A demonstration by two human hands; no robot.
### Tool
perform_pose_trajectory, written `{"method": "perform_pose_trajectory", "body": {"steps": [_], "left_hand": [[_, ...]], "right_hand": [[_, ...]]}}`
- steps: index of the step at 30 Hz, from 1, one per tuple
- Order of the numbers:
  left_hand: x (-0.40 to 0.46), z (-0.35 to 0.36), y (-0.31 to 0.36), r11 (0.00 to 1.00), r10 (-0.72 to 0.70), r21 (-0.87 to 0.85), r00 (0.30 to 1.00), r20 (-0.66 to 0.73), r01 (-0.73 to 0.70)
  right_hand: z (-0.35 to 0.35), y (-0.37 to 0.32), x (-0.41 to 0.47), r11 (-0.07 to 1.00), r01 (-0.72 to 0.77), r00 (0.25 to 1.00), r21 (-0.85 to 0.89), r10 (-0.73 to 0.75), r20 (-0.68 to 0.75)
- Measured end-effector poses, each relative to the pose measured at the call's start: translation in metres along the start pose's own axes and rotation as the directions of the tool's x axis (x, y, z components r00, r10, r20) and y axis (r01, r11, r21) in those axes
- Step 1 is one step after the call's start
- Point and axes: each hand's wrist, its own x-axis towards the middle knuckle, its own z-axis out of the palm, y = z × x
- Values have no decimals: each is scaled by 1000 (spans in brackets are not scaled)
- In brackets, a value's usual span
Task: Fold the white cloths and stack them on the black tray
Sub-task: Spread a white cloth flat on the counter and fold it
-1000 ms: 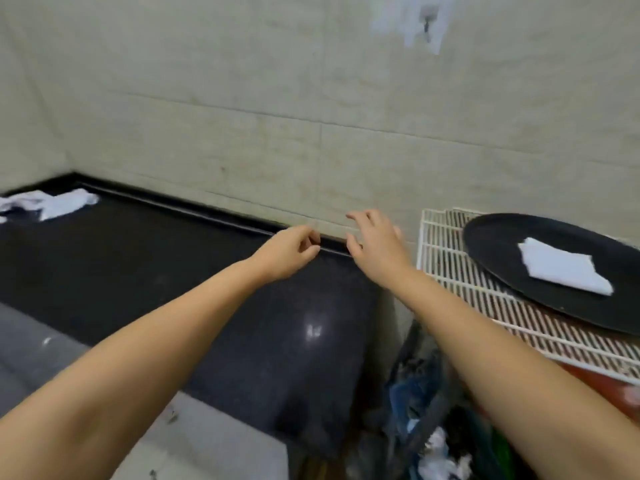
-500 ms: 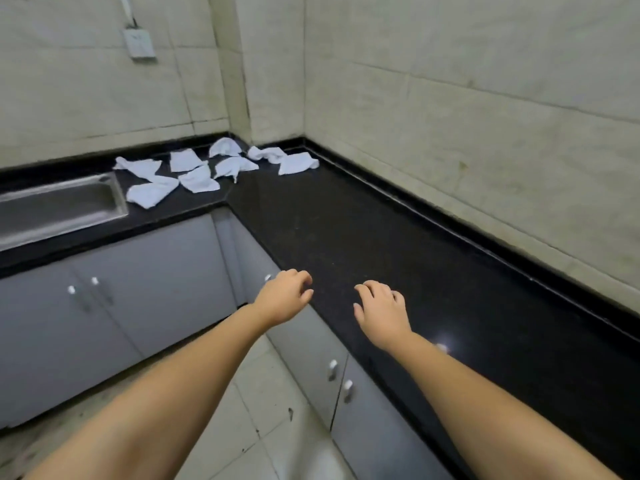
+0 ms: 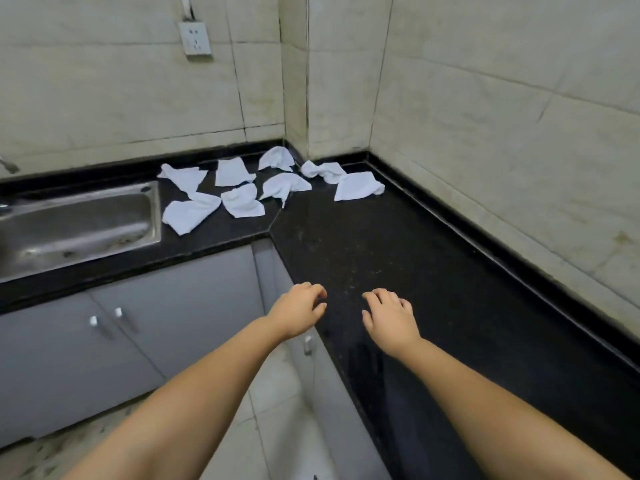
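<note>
Head view, looking down into the corner of a black counter (image 3: 398,258).

Left hand (image 3: 298,315): palm down, fingers loosely curled, thumb apart from the fingers, nothing held. Placed over the counter's front edge, above the grey cabinet doors (image 3: 166,327); contact with the edge not clear from this angle.

Right hand (image 3: 389,315): palm down, fingers spread a little and bent, nothing held. Placed over the bare black counter just beside the left hand, a narrow gap between the two; touching or only hovering, cannot tell.

Both forearms bare, reaching forward from the bottom of the view.

White cloths (image 3: 242,185): eight or so, all crumpled and unfolded, scattered on the counter in the far corner where the two walls meet. Well apart from both hands, ahead and somewhat to the left. Nearest to the right hand, one cloth (image 3: 358,190) lying alone on the right-hand stretch of counter, close to the wall's black edge strip. Leftmost cloth (image 3: 188,213) just beside the rim of the steel sink (image 3: 152,216).

Wall socket (image 3: 194,38) on the tiled wall above the sink side. Pale floor tiles (image 3: 277,410) below, between the forearms.
</note>
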Motion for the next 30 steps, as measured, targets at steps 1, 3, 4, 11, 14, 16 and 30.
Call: {"method": "perform_pose_trajectory", "body": {"steps": [1,3,4,11,14,16,30], "left_hand": [[14,-4,-9,1000,0,10,1000,6,0],[43,-13,-29,1000,-1,12,1000,10,1],[59,-18,-39,1000,3,16,1000,12,-4],[178,-52,-119,993,109,37,987,114,-114],[228,-74,-149,984,152,64,974,170,-165],[261,-87,-161,978,181,71,963,200,-198],[453,-79,-168,962,247,47,929,277,-269]], "right_hand": [[1,-3,18,1000,2,1000,1,-2,6],[4,-9,52,1000,-6,1000,9,6,14],[6,-11,69,1000,-11,1000,10,11,15],[22,-39,195,986,-157,987,49,155,35],[22,-59,244,968,-242,970,71,239,52],[22,-68,271,953,-287,958,101,283,48],[31,-23,440,868,-449,893,213,443,81]]}}
